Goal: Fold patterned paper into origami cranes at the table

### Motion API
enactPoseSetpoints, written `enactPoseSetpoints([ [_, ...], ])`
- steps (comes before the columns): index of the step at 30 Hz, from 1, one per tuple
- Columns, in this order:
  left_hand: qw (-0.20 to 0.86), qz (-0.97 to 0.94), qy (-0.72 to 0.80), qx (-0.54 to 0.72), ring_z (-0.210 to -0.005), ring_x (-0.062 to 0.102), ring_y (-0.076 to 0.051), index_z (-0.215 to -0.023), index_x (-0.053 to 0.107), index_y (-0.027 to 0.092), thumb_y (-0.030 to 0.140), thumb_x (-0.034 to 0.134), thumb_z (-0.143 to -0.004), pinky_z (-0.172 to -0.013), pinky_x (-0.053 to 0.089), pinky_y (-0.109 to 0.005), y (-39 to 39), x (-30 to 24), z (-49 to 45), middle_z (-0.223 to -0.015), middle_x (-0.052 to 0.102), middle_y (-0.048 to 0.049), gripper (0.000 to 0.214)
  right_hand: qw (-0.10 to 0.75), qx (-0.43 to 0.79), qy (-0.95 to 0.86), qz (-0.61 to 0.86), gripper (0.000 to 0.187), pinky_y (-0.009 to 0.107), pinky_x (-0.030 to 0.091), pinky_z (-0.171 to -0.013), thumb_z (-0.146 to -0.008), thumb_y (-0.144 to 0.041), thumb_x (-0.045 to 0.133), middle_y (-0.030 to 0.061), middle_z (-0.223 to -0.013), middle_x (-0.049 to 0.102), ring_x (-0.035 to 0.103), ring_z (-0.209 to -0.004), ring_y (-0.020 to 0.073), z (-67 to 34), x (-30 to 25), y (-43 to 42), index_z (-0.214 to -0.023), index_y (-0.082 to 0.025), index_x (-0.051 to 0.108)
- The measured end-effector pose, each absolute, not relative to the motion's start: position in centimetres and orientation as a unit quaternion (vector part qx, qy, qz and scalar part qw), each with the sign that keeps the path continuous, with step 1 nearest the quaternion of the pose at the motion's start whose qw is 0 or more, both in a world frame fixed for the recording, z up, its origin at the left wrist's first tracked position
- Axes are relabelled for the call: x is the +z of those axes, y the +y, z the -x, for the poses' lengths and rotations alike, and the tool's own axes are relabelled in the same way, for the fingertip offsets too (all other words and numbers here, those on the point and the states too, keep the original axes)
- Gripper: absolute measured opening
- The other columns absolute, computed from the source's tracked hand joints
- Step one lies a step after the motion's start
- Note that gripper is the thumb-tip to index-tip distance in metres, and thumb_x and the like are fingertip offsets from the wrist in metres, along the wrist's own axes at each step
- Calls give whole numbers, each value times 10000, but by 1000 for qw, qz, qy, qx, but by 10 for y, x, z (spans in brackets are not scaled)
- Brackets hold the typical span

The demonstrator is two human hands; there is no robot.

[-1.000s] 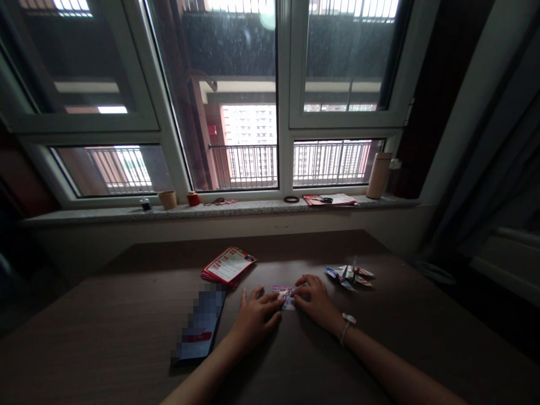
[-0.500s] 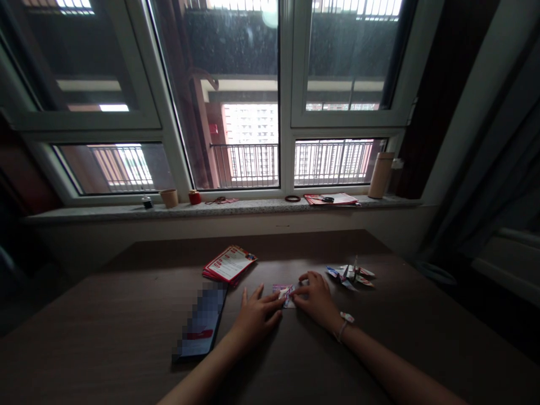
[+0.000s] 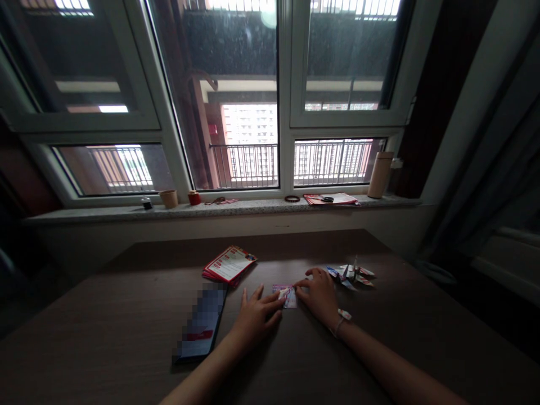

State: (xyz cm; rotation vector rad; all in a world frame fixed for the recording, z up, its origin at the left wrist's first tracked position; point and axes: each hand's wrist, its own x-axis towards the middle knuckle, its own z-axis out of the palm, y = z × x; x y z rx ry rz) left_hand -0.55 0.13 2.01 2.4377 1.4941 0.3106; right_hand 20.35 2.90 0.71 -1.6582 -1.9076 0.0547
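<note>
Head: splayed left hand (image 3: 258,315), right hand (image 3: 319,295) (grip unclear) at paper (image 3: 289,301) inside table edges (image 3: 295,238).

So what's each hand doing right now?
Left hand: open, fingers spread, fingertips on the small patterned paper.
Right hand: fingers curled at the paper's right side; whether it grips cannot be told.

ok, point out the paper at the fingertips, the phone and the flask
paper (image 3: 289,298): head view, patterned face
phone (image 3: 203,320): head view, middle of screen
flask (image 3: 379,178): head view, body below cap
</note>
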Motion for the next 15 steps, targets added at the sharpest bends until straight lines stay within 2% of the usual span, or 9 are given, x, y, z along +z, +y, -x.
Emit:
enactPoseSetpoints([
  [5,128,-838,520,104,-1433,250,-352,-1312,506,478,349,512,-904,-1086,57,-739,-1,23,5,-1448,489,69,427,319,33,-728,606,167,423,289,-1030,-841,-331,613,69,-1093,598,467,-1126,262,-207,4,31,-879,-319,775],
  [10,126,-838,518,113,-1426,264,-359,-1307,517,469,347,520,-899,-1076,52,-750,0,20,7,-1444,498,49,425,379,51,-729,568,190,402,327,-1029,-873,-282,567,68,-1075,603,488,-1109,241,-215,2,36,-879,-251,754],
  [15,135,-842,507,126,-1419,269,-371,-1301,533,452,337,528,-895,-1077,67,-747,2,17,9,-1439,507,35,422,367,56,-759,535,167,412,326,-1045,-869,-290,590,59,-1095,596,459,-1159,247,-215,2,34,-917,-285,749],
])
